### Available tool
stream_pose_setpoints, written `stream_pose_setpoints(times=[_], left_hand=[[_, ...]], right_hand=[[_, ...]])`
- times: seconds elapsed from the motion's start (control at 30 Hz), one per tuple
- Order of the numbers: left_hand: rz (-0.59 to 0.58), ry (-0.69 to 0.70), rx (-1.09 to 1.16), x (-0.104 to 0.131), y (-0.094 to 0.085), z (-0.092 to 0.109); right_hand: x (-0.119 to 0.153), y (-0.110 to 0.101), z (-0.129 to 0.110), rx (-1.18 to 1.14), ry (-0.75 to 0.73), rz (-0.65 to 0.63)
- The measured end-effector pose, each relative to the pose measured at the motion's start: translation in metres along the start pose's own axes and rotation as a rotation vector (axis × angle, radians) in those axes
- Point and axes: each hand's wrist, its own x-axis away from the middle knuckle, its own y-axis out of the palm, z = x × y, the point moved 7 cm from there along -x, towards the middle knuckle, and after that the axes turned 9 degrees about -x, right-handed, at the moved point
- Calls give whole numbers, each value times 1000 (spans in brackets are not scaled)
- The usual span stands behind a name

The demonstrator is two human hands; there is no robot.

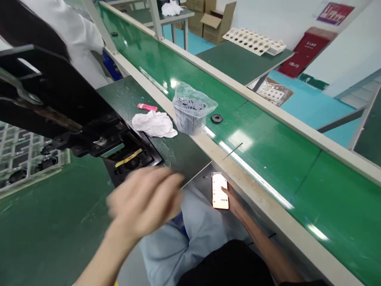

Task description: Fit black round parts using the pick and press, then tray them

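My left hand is raised in front of a black machine head, near its yellow strip. Motion smears its curled fingers, so whether anything is in them cannot be made out. Low beside the conveyor frame, my right hand is closed around a smartphone with a lit white screen, the thumb over the glass. A crumpled white cloth and a pink lighter-like object lie on the dark table behind the machine.
A clear plastic bag of thin dark rods stands at the conveyor edge. On the green conveyor belt lie a black ring and a thin rod. Clear trays sit at left. A person in white is behind the machine.
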Motion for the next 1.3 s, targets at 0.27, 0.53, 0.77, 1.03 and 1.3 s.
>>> stream_pose_setpoints(times=[0.27, 0.53, 0.77, 1.03, 1.3], left_hand=[[-376, 347, -31, -122, 191, 80], [-553, 374, -109, -128, 257, 70], [-544, 307, -245, -129, 223, 85], [-579, 372, -309, -130, 222, 87], [-444, 298, -227, -126, 197, 81]], right_hand=[[19, 8, -9, -42, 123, -31], [26, 7, -12, -168, 149, -46], [27, 4, -10, -193, 168, -34], [26, 5, -11, -207, 137, -28], [24, 2, -8, -229, 152, -36]])
